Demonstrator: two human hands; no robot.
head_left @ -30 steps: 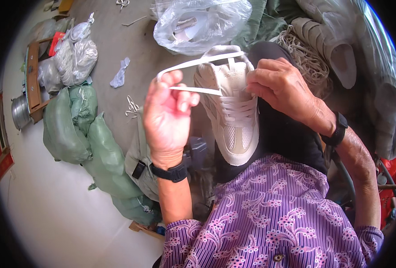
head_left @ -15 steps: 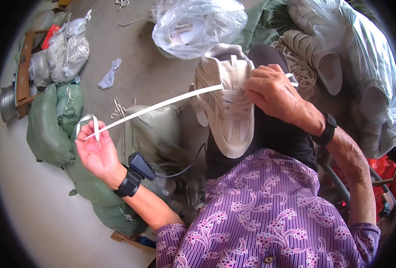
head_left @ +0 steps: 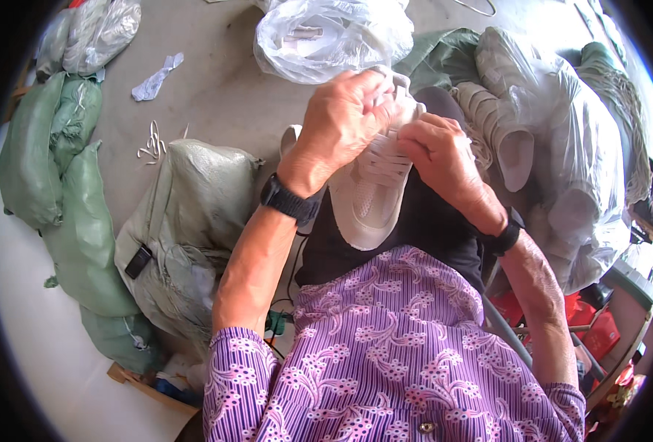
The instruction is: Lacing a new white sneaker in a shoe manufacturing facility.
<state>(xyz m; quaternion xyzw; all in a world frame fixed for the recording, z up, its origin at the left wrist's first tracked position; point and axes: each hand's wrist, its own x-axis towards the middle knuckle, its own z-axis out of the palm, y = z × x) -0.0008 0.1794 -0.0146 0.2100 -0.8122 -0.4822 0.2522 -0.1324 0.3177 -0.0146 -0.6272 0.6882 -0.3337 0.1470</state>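
Item: white sneaker (head_left: 374,193), resting sole-down on our lap against the dark trousers, toe toward our body, heel end lifted under the hands.

Step in hand, as we judge it: lacing — the upper eyelets are being worked. The flat white laces (head_left: 382,163) already cross the tongue in several rows; the loose ends are hidden under our fingers. The next move likely calls for finding the lace tip by feel and keeping the shoe steady on the lap while it goes through a small eyelet.

Left hand (head_left: 345,118): curled over the top of the shoe near the collar, fingers bent and closed down on it; what sits between the fingertips we cannot tell. Black wristwatch (head_left: 290,200) below it.

Right hand (head_left: 438,151): fingers drawn together in a pinch at the lace rows on the shoe's right side, touching the laces.

Surroundings: 1 clear plastic bag (head_left: 332,35) on the concrete floor ahead; grey woven sack (head_left: 186,199) just left of our knee; green sacks (head_left: 61,184) further left; more pale shoes (head_left: 497,129) in clear wrapping to the right.
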